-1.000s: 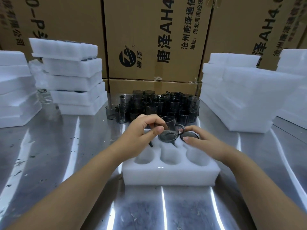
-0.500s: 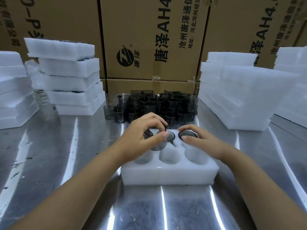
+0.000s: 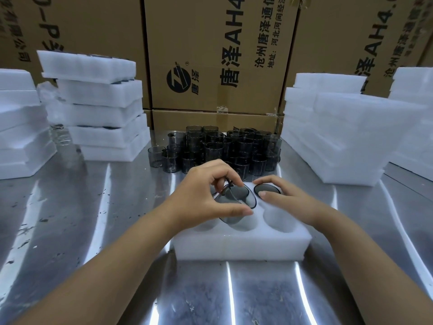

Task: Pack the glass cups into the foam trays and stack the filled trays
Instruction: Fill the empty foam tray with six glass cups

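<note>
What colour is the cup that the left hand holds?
The cup in the left hand is smoky dark grey, see-through glass. Head view shows it best.

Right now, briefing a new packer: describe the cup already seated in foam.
Find the nearest foam tray. In its far right pocket sits the seated cup, sunk to its rim; the tilted cup beside it is pinched by the left hand.
</note>
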